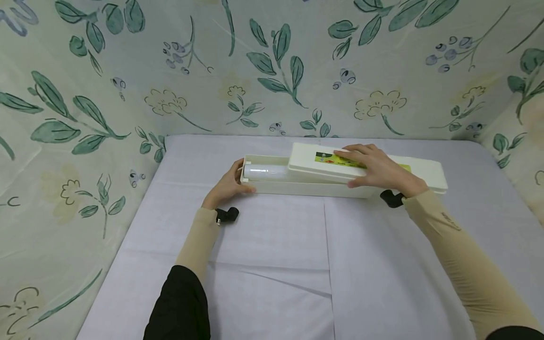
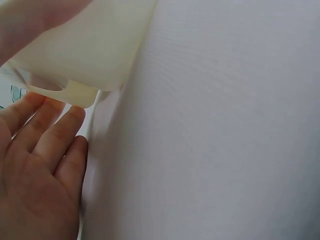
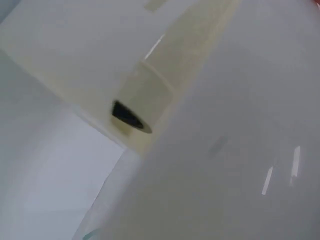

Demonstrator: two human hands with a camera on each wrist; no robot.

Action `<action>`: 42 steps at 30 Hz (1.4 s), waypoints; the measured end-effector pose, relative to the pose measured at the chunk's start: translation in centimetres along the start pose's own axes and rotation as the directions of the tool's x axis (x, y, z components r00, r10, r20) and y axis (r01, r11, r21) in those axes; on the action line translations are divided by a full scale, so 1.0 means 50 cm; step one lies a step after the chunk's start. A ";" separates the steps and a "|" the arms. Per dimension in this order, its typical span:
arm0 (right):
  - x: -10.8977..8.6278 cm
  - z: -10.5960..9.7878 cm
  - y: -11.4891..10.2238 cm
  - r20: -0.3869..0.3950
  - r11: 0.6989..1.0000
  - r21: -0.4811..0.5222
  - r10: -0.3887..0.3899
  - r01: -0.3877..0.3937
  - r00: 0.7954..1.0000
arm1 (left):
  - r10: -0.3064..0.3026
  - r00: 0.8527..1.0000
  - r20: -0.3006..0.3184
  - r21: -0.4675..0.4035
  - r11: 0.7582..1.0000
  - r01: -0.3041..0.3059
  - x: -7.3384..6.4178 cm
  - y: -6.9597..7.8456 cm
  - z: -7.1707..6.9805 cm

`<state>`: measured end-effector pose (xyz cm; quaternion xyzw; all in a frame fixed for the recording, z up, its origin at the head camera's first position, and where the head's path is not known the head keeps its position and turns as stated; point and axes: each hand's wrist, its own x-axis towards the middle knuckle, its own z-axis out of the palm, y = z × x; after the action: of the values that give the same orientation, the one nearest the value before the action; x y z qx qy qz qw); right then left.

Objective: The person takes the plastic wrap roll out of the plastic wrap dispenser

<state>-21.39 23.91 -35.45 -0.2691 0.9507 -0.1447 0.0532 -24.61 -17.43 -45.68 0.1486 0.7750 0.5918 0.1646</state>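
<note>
A long cream plastic box (image 1: 297,190) lies across the table with a pale roll (image 1: 267,171) inside, like cling film on a tube. Its left end is held by my left hand (image 1: 226,186), thumb at the front and fingers round the end. My right hand (image 1: 376,165) grips the white lid (image 1: 303,158), which bears a yellow-green label (image 1: 335,159). The lid sits skewed and shifted right, so the left part of the roll shows. In the right wrist view, the roll's dark hollow end (image 3: 127,115) shows beside the lid (image 3: 225,175); the right hand is out of that view.
A white cloth (image 1: 272,264) with creases and a fold line covers the table. Behind it and at the sides hangs a curtain (image 1: 272,104) printed with leaves and flowers. Black wrist cameras sit at the left wrist (image 1: 227,215) and right wrist (image 1: 392,198).
</note>
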 end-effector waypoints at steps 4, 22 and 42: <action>-0.006 -0.004 0.006 0.002 1.000 -0.005 0.006 -0.006 1.000 | 0.021 1.000 -0.006 0.006 1.000 -0.021 -0.001 -0.002 0.000; -0.029 -0.014 0.038 -0.021 1.000 -0.003 -0.001 0.001 1.000 | 0.022 1.000 0.015 -0.002 1.000 -0.022 -0.001 0.008 0.000; -0.057 -0.022 0.055 -0.009 0.998 -0.005 0.067 -0.067 0.998 | 0.021 1.000 -0.012 0.019 1.000 -0.021 0.002 0.001 0.002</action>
<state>-20.54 27.90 -35.19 -0.2364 0.9598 -0.1416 0.0530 -24.64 -17.29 -45.67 0.1547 0.7800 0.5868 0.1524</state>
